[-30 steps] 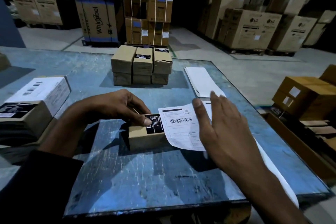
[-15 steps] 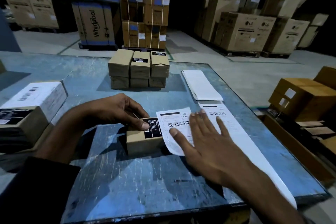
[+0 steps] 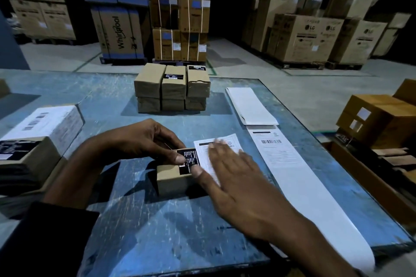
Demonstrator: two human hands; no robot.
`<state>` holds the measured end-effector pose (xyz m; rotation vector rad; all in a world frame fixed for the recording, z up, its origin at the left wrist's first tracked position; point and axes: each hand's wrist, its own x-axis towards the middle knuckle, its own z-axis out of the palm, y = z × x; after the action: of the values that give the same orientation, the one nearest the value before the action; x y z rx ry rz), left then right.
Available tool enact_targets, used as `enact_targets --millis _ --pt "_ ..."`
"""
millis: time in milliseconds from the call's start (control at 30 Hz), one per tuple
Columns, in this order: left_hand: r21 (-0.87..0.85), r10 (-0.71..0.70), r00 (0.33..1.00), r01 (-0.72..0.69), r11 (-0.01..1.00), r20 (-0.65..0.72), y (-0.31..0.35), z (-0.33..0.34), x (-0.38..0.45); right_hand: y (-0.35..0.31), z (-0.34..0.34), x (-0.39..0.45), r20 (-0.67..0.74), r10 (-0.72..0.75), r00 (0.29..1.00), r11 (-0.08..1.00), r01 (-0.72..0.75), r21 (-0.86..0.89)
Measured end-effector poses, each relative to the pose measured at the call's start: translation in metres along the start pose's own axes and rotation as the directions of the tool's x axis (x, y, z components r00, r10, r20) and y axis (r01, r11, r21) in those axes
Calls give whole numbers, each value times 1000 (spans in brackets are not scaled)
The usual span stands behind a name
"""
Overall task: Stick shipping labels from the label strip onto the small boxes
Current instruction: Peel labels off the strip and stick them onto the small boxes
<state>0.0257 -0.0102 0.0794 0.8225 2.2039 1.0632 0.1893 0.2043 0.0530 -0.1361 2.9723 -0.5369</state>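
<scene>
Head view shows a small box (image 3: 173, 181) near the middle of the blue table (image 3: 157, 243). A white label (image 3: 221, 153) lies over its right side. One hand, the left hand (image 3: 144, 141), pinches the box top. Its partner, the right hand (image 3: 236, 186), lies flat with straight fingers on the label. To do this well, I think, rub outward so no bubbles stay. Right of the box lies the label strip (image 3: 292, 168). Behind it waits a stack of boxes (image 3: 172, 87).
</scene>
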Motion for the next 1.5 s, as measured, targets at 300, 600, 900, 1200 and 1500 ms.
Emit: enact_targets --millis 300,600,900,1200,1500 --pt "14 27 1000 -27 1000 -13 -2 -1 2 -22 0 -3 -77 1 997 998 -5 -55" --pt "188 25 999 -31 982 35 0 3 -2 23 2 0 -105 178 978 983 -183 -32" --pt "303 262 954 -208 930 -148 2 23 7 55 -25 11 -170 402 900 778 -237 581" --pt "473 572 665 -352 808 -480 4 17 11 64 -79 52 -108 111 988 438 49 898" --pt "-85 134 591 -328 941 -796 7 19 18 46 -77 104 -277 5 961 502 237 831"
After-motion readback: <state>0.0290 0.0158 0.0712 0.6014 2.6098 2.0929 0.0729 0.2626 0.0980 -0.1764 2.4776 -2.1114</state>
